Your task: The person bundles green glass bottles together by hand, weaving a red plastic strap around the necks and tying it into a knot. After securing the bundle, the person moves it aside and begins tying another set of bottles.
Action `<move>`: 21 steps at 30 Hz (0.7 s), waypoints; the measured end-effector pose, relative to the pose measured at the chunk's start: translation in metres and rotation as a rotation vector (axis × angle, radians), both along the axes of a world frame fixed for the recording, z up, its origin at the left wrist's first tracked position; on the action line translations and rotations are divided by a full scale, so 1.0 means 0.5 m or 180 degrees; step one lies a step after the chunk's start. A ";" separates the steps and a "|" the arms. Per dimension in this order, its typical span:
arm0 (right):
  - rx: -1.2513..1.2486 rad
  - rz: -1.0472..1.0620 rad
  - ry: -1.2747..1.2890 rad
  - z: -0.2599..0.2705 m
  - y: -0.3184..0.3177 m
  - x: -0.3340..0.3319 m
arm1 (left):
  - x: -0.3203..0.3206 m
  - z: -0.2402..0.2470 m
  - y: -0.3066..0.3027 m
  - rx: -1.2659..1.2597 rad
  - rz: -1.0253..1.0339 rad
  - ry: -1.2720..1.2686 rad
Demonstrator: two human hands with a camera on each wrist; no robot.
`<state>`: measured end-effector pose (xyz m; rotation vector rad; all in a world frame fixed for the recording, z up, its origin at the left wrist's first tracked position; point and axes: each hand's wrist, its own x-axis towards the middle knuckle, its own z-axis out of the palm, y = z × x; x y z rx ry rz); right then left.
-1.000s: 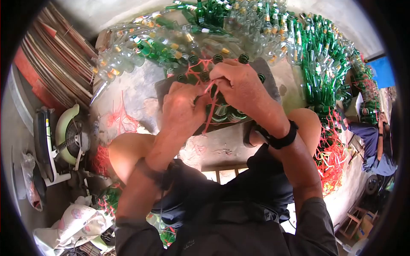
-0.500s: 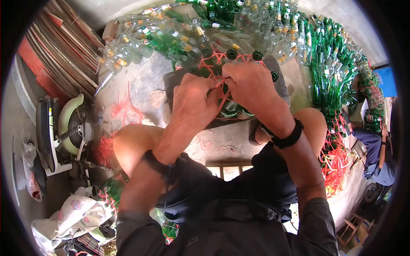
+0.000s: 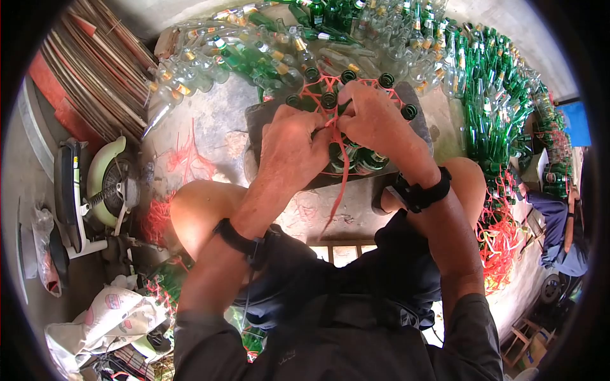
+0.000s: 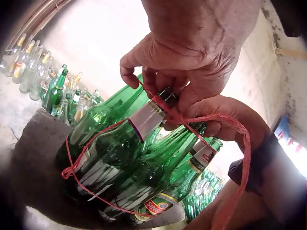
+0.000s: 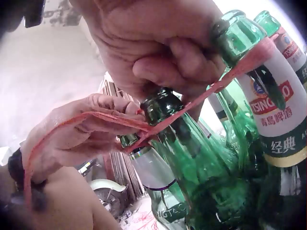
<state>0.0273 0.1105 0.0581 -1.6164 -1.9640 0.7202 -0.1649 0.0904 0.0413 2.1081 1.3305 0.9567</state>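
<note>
Concrete floor point(image 3: 210, 120) w/ bottle heap point(image 3: 254, 54) behind bundle point(image 3: 356, 159), right hand point(image 3: 375, 120) hides necks

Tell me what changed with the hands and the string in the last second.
The loose tail of the red string now hangs longer toward the person, drawn out between the hands. The left hand and right hand still pinch it over the bundled green bottles, which stay on the slab.

- Bundled bottles point(image 3: 368, 160): green glass, smooth and glossy (light shines through them).
- Red strapping point(image 3: 342, 184) round the bundled bottles: thin flat plastic, faintly shiny.
- Labels point(image 5: 276, 115) on the bundled bottles: glossy printed paper.
- Slab point(image 3: 257, 120) under the bundled bottles: grey, rough, matt.
</note>
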 end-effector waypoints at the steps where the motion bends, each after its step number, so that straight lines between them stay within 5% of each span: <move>1: -0.0001 -0.0003 0.0000 0.000 0.000 0.001 | 0.000 -0.005 0.001 0.0014 0.0007 -0.0026; 21: -0.0873 0.0192 0.0668 0.025 0.006 0.004 | 0.005 -0.011 0.002 0.0236 0.0018 0.0193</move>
